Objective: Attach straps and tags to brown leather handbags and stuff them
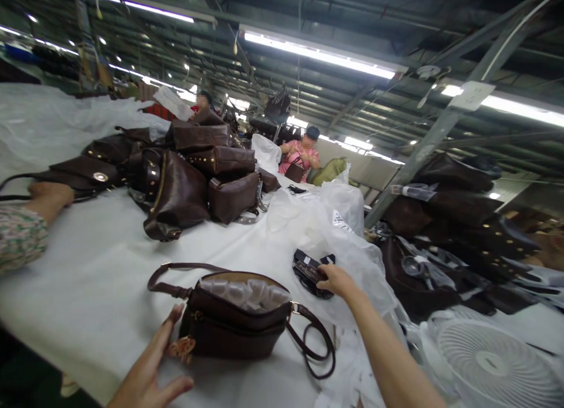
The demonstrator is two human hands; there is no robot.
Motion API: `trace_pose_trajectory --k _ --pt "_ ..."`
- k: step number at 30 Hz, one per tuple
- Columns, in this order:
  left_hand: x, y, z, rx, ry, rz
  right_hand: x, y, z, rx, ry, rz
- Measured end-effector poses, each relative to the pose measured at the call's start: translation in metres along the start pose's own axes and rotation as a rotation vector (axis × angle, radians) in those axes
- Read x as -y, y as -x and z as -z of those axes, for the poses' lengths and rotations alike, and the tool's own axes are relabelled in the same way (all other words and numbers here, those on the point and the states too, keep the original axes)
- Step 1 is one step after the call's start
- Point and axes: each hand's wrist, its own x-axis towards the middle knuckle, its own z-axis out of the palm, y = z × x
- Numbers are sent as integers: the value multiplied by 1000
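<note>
Beside the bag (238,336), we saw the left hand (147,364) with thumb and fingers spread, while the right hand (340,282) touched a black bundle (305,269) with bent fingers, grip unclear.

A dark ceiling of ribbed metal sheeting and steel beams (348,17) spans the room, lit by a long white tube lamp (317,54). A slanting grey metal post (434,139) carries a white socket box (472,95). Below stand a broad white-covered worktop (101,290) and a round white plastic fan (493,361); dark greenish floor (37,370) shows lower left.
</note>
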Motion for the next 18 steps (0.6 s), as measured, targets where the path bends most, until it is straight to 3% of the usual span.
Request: trace_pose_trajectory --k 3,5,7,9,12,14,16,18 --pt "-3 5 28 -35 -35 -40 -17 31 48 -35 -3 51" --pt "-21 7 45 -126 -83 -86 -21 62 84 -100 21 104" --pt "-56 9 57 -204 -115 -183 -16 98 117 -178 57 186" --pt "-103 8 59 -179 -55 -303 -1 136 143 -234 102 265" --pt "-174 3 40 17 109 -440 33 187 164 -301 198 369" --pt "-208 1 18 162 269 -456 56 215 170 -353 269 440" --pt "-226 3 -5 346 452 -346 75 238 170 -411 326 505" --pt "-228 11 -22 546 675 -187 85 256 166 -444 355 552"
